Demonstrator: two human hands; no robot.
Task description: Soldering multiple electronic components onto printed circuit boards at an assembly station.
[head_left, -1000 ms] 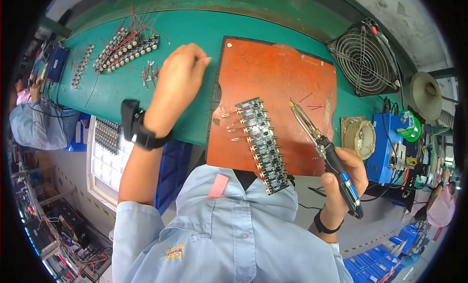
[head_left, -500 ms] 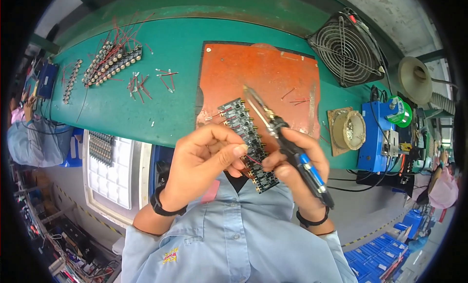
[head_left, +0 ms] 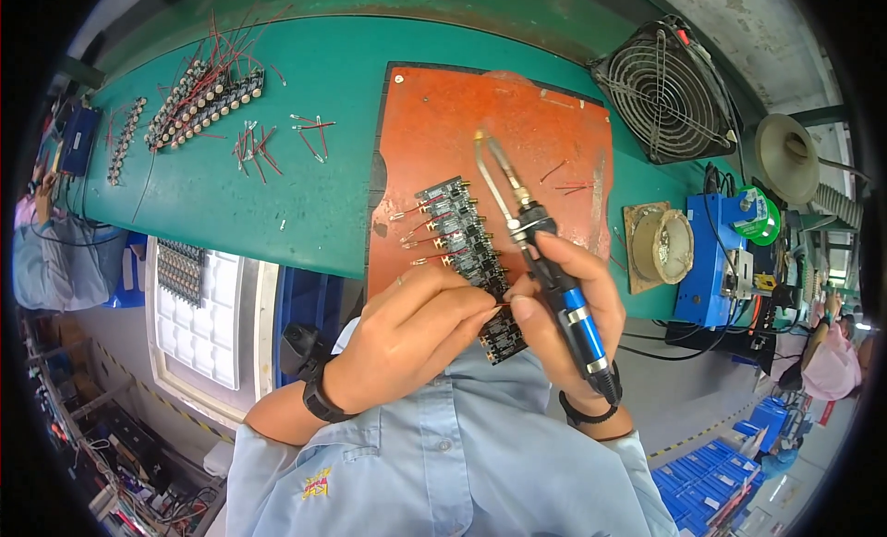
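A long black circuit board [head_left: 459, 225] lies slanted over the near edge of the orange mat, with short red wires [head_left: 427, 235] sticking out from its left side. Across the board's lower part, my left hand [head_left: 411, 324] is closed, thumb and forefinger pinching a thin red wire [head_left: 503, 305]. My right hand [head_left: 582, 306] grips a blue-and-black soldering iron [head_left: 580, 326], whose metal tip and thin feed tube point away from me over the mat. The right thumb and fingertip meet close to the same wire, at the board's right edge.
The orange mat [head_left: 434, 112] covers the middle of the green bench [head_left: 323, 66]. Wired boards [head_left: 208, 107] and loose red wires [head_left: 254, 149] lie left. To the right stand a black fan [head_left: 661, 98], a round pot [head_left: 667, 246] and a blue box [head_left: 707, 260]. A white tray [head_left: 199, 343] sits lower left.
My left hand has moved right and down across the board, its fingers now at the wire near the right hand. The soldering iron has turned more upright, exposing its blue barrel.
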